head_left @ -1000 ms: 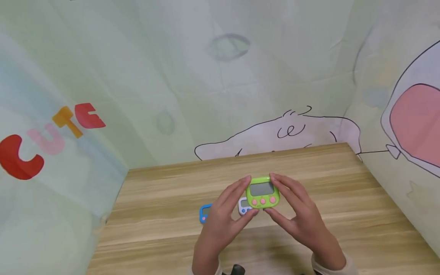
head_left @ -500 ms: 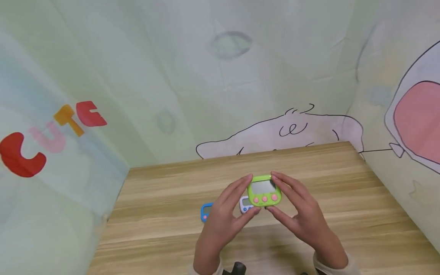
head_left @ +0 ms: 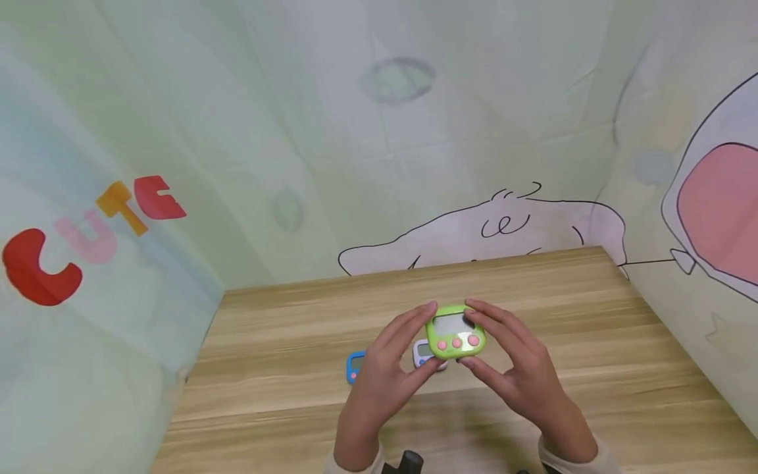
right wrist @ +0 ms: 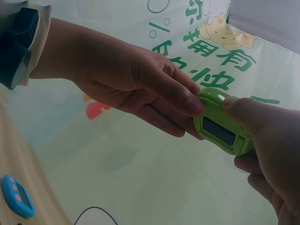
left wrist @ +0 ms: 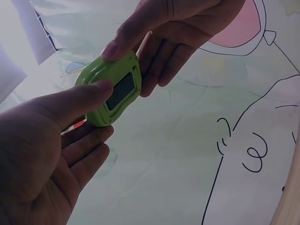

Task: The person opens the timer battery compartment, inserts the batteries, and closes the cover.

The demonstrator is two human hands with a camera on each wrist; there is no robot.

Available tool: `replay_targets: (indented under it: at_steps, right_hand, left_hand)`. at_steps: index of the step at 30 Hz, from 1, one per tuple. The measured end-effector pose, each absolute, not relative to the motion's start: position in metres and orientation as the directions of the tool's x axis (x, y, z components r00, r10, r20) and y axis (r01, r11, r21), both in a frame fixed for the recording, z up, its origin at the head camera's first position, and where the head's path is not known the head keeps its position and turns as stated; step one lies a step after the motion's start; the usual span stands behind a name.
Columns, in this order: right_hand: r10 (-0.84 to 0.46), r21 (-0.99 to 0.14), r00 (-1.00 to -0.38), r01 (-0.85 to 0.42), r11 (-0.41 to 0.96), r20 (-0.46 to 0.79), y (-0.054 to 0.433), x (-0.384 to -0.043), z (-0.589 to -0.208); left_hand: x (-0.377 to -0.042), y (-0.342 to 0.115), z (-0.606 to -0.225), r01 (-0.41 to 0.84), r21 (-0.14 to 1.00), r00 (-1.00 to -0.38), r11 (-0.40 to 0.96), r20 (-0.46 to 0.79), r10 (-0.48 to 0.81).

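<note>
Both hands hold a green digital kitchen timer [head_left: 456,347] above the table, its grey screen and three pink buttons facing up toward the head camera. My left hand [head_left: 385,368] pinches its left side, thumb below and fingertips on the upper corner. On the right side, my right hand [head_left: 518,368] grips it the same way. Light glares off the screen. The left wrist view shows the back of the timer [left wrist: 115,89] with a dark recessed panel. Behind the left hand, a white timer [head_left: 422,352] and a blue timer [head_left: 353,367] lie partly hidden on the table.
The wood-grain table [head_left: 284,329] meets printed cloth walls [head_left: 296,131] at its back and sides. A dark wrist strap [right wrist: 18,47] sits on the left sleeve. The blue timer [right wrist: 18,197] also shows at the table edge in the right wrist view.
The green timer has tilted a little in the hands, and bright glare now covers its screen, which looked plain grey before. Both hands keep their grip and have barely shifted.
</note>
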State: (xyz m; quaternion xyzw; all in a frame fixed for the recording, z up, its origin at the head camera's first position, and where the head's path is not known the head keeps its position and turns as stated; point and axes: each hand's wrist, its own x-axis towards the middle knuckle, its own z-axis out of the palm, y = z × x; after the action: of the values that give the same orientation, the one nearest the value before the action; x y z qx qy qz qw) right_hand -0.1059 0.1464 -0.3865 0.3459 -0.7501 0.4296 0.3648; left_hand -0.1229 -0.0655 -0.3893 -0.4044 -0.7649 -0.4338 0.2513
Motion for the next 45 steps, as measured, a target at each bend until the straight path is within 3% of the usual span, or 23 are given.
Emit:
replay_targets:
  at_steps: [4,15,25,29,45]
  right_hand:
    - [-0.197,-0.42,-0.508,-0.833,0.361,0.838,0.146,-0.106,-0.389]
    - [-0.236,-0.486,-0.553,-0.825,0.288,0.799,0.139,-0.097,-0.38]
    - [-0.263,-0.496,-0.583,-0.803,0.331,0.769,0.147,-0.107,-0.402]
    - [-0.296,-0.509,-0.609,-0.786,0.35,0.736,0.15,-0.108,-0.408]
    - [-0.318,-0.508,-0.612,-0.785,0.355,0.724,0.15,-0.106,-0.408]
  left_hand:
    - [-0.122,-0.066,-0.39,0.821,0.483,-0.571,0.305,0.717,0.401]
    - [-0.121,-0.067,-0.391,0.827,0.493,-0.562,0.27,0.717,0.411]
    - [-0.123,-0.065,-0.392,0.858,0.473,-0.513,0.201,0.768,0.384]
    - [-0.124,-0.064,-0.393,0.844,0.516,-0.53,0.146,0.756,0.385]
    - [-0.123,-0.061,-0.399,0.756,0.654,-0.609,0.014,0.696,0.382]
